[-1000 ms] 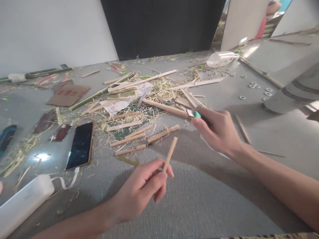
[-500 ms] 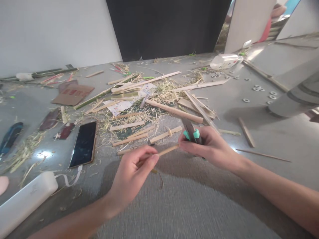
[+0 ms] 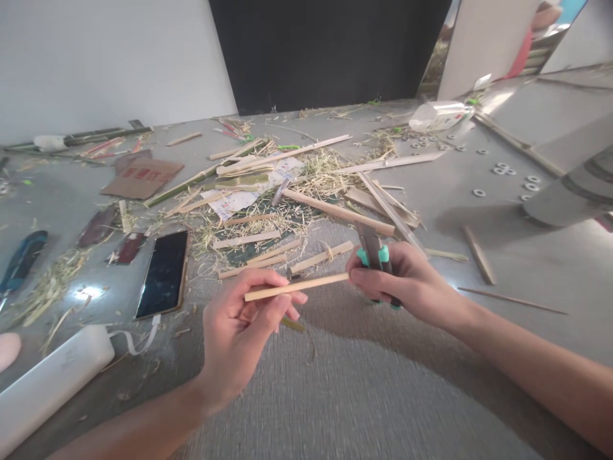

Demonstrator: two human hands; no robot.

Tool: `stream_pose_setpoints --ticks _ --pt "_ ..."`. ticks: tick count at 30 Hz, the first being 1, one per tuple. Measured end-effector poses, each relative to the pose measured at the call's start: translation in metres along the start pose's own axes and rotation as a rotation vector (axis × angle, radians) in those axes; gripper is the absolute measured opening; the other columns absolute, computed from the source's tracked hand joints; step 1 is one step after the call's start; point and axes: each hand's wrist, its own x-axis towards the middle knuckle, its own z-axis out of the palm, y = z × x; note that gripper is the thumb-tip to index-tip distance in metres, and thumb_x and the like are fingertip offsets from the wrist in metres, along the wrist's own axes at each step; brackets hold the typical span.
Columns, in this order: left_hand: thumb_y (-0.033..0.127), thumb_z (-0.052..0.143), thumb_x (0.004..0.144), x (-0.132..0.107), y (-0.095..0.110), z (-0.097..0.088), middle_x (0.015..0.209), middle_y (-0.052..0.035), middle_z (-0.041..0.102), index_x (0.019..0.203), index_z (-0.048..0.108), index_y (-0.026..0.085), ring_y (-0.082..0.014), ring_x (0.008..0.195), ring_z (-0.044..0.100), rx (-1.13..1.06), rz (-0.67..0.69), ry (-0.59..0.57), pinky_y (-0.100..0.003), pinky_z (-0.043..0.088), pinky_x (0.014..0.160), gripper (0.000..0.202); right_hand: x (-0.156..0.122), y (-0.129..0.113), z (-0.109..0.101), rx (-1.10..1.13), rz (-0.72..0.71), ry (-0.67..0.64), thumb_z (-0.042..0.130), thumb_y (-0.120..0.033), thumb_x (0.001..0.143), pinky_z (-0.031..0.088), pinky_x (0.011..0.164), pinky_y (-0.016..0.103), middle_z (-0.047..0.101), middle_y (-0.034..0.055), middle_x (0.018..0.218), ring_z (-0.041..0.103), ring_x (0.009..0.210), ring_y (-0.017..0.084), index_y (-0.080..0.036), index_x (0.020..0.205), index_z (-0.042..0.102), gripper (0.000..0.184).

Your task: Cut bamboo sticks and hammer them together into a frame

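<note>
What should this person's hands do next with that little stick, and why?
Probably firm up the left hand's hold on the thin wooden stick: its fingers look only loosely curled there, while the right hand seems to pinch the other end and also grips the teal-and-black pliers. That could free the right hand to use them.

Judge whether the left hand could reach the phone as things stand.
Probably yes: the phone lies uncovered to the left of the left hand, with nothing bulky showing between them. The thin stick across that hand may need shifting first.
</note>
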Motion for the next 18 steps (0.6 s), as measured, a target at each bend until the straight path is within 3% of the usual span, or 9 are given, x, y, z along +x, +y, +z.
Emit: stream_pose_setpoints --ticks 6,18 --pt "0.014 0.065 0.097 0.0006 -0.0011 0.0000 0.089 -0.0015 0.081 0.105 0.069 0.024 -0.0104 0.064 0.071 -0.014 0.020 -0.017 -0.017 0.049 0.048 0.014 -0.0001 0.0005 -0.0018 -0.012 -0.020 -0.065 0.065 -0.041 0.097 0.027 0.046 0.023 0.047 -0.0058 0.059 0.038 0.052 0.006 -0.016 0.080 0.063 0.030" --pt "0.018 0.065 0.097 -0.0025 -0.0007 -0.0033 0.085 -0.0026 0.080 0.103 0.069 0.023 -0.0129 0.062 0.070 -0.028 -0.028 -0.030 -0.022 0.054 0.052 0.009 0.0007 0.0001 0.0005 0.023 -0.017 -0.051 0.064 -0.040 0.097 0.025 0.045 0.024 0.043 -0.0062 0.056 0.034 0.050 0.007 -0.017 0.074 0.059 0.033"
